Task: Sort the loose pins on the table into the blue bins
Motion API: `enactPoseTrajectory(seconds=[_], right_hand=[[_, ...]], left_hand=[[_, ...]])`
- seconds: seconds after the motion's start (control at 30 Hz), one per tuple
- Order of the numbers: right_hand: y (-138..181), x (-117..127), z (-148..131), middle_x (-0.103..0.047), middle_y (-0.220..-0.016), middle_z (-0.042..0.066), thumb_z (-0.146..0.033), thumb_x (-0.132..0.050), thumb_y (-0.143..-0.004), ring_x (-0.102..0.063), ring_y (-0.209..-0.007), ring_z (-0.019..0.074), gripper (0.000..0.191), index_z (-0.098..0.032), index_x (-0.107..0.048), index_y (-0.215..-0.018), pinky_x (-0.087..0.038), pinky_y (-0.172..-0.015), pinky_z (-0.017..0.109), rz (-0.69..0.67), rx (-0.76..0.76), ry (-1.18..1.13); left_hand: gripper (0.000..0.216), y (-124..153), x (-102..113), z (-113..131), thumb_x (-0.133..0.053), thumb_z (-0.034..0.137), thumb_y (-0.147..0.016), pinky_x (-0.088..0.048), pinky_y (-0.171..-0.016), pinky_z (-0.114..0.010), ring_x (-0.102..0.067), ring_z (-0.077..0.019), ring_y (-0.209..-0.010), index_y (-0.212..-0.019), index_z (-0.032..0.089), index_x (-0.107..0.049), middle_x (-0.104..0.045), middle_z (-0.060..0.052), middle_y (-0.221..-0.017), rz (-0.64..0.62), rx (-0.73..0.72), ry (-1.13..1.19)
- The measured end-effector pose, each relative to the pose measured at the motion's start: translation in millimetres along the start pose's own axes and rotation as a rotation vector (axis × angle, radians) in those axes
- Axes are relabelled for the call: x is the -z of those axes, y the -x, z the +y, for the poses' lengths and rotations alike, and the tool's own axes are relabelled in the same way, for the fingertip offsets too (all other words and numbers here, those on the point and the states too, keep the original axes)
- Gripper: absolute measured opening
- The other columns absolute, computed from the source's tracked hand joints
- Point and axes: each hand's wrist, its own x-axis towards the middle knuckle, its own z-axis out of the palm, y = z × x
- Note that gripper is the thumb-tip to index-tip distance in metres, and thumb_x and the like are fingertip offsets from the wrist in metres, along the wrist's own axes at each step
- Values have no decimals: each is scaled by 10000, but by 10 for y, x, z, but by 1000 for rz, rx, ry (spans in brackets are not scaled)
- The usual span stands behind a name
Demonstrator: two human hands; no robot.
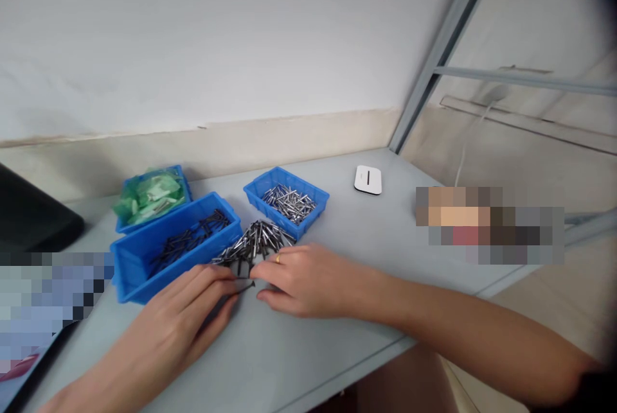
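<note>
Grip of left hand pinches dark nail beside right hand

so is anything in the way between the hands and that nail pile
Nothing visible: the left hand and right hand rest right at the near edge of the nail pile.

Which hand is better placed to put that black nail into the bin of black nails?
Probably the left hand: its fingertips seem to pinch the black nail, and the bin of black nails sits right beside it. The right hand lies farther off, by the pile.
</note>
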Motion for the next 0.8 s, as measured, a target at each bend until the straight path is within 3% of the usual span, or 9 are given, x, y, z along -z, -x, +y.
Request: enactPoseTrajectory(seconds=[0.47,0.63,0.8], right_hand=[[-18,-111,-14,-710,-840,26,-379,-409,-1074,-666,-795,155,302,-178,-615,-979,-444,-657,269,87,140,76],[-23,-84,-12,-720,-879,16,-432,-418,-1068,-666,-816,146,333,-181,-624,-991,-428,-664,263,68,155,71],[-20,-55,-10,-721,-885,17,-370,-374,-1077,-666,-804,151,333,-178,-625,-972,-428,-662,280,64,165,84]], left_hand=[[148,43,12,35,-540,301,-1022,-537,-849,-218,-674,-153,-947,-1131,234,-615,-673,-29,-1062,-96,53,147],[147,58,9,40,-518,287,-1035,-519,-862,-216,-662,-151,-938,-1128,252,-627,-685,-15,-1040,-96,46,187],[154,46,-4,73,-503,306,-1038,-504,-829,-212,-660,-140,-893,-1054,281,-653,-687,9,-977,-40,162,284]])
